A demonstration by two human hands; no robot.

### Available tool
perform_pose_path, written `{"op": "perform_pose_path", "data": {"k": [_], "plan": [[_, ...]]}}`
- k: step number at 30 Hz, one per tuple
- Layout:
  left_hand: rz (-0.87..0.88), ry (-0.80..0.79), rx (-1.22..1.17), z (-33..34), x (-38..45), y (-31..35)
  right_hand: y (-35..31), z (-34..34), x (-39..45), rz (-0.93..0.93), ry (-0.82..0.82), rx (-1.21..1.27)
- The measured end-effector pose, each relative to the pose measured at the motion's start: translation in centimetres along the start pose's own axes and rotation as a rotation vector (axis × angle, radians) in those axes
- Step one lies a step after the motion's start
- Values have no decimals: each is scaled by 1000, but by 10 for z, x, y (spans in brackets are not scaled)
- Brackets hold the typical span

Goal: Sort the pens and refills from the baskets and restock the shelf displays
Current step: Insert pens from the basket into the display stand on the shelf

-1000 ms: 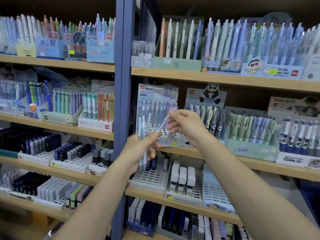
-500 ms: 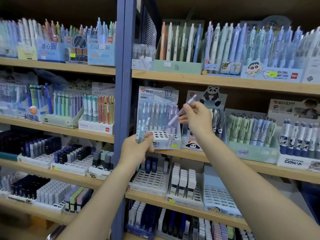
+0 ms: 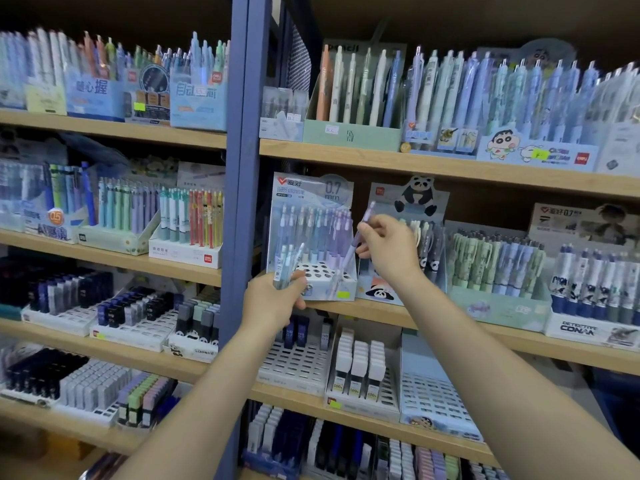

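Observation:
My right hand (image 3: 389,251) pinches a pale purple pen (image 3: 353,242), tilted with its tip down over the right side of the 0.7 mm display box (image 3: 313,216). That box stands on the middle shelf and holds rows of blue and purple pens above a white block with empty holes (image 3: 320,271). My left hand (image 3: 273,301) grips a small bunch of wrapped light blue pens (image 3: 289,263) in front of the box's lower left corner.
A panda display box (image 3: 414,199) stands right of the hand, then green and blue pen boxes (image 3: 495,268). Refill trays (image 3: 301,362) fill the shelf below. A blue upright post (image 3: 242,202) divides the shelving. More pen boxes line the top shelf (image 3: 450,164).
My right hand has lowered the purple pen from up by the panda card down toward the holes in the box. My left hand has stayed at the box's lower left with its bunch.

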State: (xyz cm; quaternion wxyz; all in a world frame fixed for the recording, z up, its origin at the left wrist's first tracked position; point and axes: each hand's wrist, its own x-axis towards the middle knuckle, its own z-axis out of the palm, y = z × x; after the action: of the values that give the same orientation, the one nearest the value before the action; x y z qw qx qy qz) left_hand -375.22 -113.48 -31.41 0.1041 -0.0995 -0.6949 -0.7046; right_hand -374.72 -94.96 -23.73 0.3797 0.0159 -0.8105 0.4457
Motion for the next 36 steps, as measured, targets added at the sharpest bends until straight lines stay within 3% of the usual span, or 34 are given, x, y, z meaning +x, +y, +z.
{"op": "perform_pose_path", "data": {"k": [3,5,9,16,20,22,26,28,31,36], "plan": [[6,5,16,-1,0,0,1,0,1,-13,38,47],[8,2,24,-1,0,0,0,3,2,-18,-20,32],[1,-6,27,-1,1,-1,2,12,3,-1,-139,-87],[-2,-18,33,-4,3,-3,2,26,12,14,-168,-300],[-17,-57,32,-9,5,1,0,21,6,-20,-62,-367],[-32,-109,12,-13,6,2,-8,15,-3,-47,-37,-266],[-72,-356,-69,-15,1,6,-27,12,-28,91,-469,86],[-71,-458,-95,-13,-4,8,-25,14,-35,98,-570,122],[-77,-524,-187,-12,-9,7,-18,16,-36,91,-544,194],[-66,-393,-297,-19,-12,-1,-16,8,-32,225,-388,417]]}}
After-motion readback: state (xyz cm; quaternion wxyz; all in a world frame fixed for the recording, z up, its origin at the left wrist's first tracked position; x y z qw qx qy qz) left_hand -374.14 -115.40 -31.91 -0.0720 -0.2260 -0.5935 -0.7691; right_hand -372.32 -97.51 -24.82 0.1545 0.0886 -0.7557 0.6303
